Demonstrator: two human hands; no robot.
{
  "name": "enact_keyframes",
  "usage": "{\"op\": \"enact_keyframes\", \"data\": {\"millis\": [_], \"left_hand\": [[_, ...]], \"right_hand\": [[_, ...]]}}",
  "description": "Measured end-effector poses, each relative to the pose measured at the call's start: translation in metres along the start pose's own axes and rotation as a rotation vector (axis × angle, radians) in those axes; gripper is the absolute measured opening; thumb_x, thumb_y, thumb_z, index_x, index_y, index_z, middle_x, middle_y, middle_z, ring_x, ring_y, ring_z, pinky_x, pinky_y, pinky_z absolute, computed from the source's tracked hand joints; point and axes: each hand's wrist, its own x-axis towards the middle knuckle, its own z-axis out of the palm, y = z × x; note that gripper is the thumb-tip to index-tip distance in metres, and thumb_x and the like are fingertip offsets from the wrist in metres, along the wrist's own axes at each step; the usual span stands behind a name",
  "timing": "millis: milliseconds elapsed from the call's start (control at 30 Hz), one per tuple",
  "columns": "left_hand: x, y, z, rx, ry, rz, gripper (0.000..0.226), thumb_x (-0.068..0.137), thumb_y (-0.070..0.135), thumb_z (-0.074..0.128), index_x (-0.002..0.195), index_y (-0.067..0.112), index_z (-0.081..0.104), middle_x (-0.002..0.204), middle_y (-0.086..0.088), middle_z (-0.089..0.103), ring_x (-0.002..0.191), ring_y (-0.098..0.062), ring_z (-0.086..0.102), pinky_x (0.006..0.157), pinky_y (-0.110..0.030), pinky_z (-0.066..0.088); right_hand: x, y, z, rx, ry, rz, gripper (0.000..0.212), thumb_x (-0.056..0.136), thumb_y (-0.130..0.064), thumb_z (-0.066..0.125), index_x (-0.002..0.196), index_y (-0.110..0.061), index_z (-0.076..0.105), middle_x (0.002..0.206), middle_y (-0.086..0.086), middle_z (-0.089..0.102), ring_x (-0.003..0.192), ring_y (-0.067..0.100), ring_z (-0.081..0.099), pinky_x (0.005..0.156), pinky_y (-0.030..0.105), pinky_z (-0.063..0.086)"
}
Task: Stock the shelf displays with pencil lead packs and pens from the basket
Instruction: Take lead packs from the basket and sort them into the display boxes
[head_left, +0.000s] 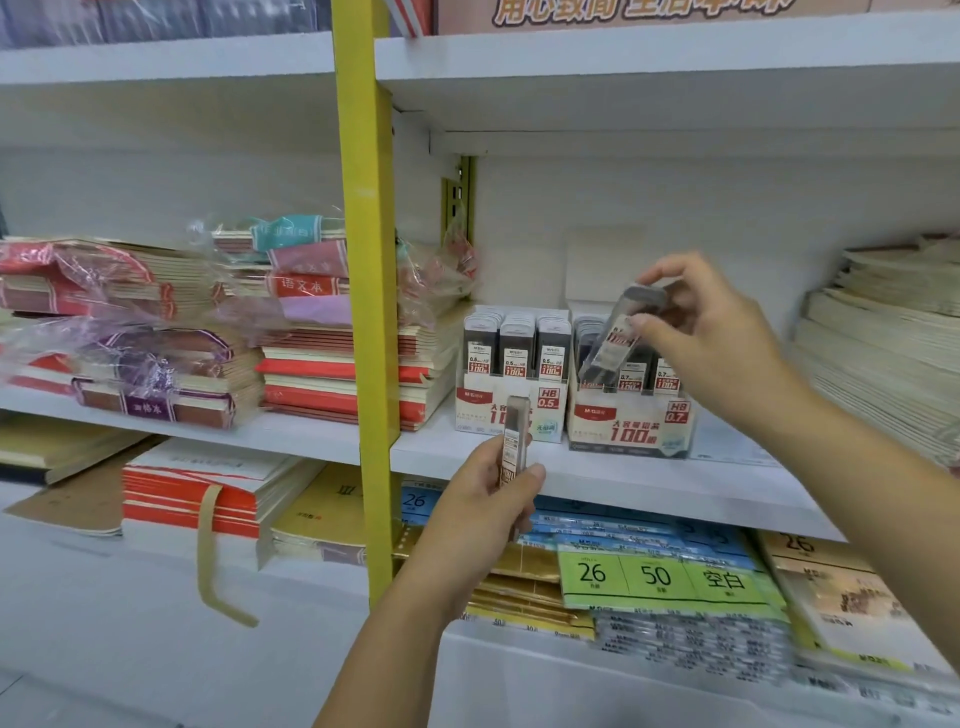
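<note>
Head view of a white shelf (597, 483). The right hand (717, 338), at 2 o'clock from centre, pinches a tilted lead pack (621, 332) between thumb and fingers (670, 270). The pack's lower end points to 7 o'clock, into the HB 0.7 display box (631, 423); contact with the packs standing there cannot be told. The left hand (483, 504), at 6 o'clock from the HB 0.5 display box (511, 410), grips an upright lead pack (514, 441) in curled fingers. The two boxes stand side by side, both filled with packs. Notebook stacks (337, 358) lie at 9 o'clock, beyond a yellow upright (363, 260).
</note>
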Motion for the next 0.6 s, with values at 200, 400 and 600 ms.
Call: {"op": "enact_keyframes", "data": {"millis": [200,400,600], "left_hand": [[0.001,0.0,-0.002,-0.056,0.046,0.071,0.027,0.092,0.026,0.072,0.111,0.042,0.062,0.078,0.005,0.073,0.065,-0.009,0.067,0.061,-0.023,0.057],[-0.001,0.003,-0.004,-0.028,0.068,0.073,0.04,0.087,0.027,0.078,0.113,0.049,0.057,0.071,0.005,0.07,0.057,-0.009,0.064,0.057,-0.024,0.057],[-0.008,0.009,0.001,0.061,0.066,0.094,0.042,0.087,0.027,0.078,0.115,0.05,0.056,0.072,0.008,0.069,0.057,-0.006,0.061,0.056,-0.021,0.053]], "right_hand": [[0.013,0.017,0.022,-0.265,-0.157,0.009,0.018,0.09,-0.028,0.065,0.095,-0.045,0.06,0.092,-0.017,0.049,0.087,0.009,0.056,0.065,0.017,0.04],[0.007,0.024,0.036,-0.646,-0.03,-0.096,0.037,0.089,-0.032,0.066,0.126,-0.029,0.063,0.097,-0.006,0.037,0.092,0.012,0.036,0.07,0.028,0.034],[-0.047,0.001,0.041,0.06,-0.152,0.077,0.029,0.094,-0.036,0.055,0.123,-0.036,0.061,0.102,-0.011,0.062,0.09,0.006,0.058,0.076,0.023,0.05]]}}
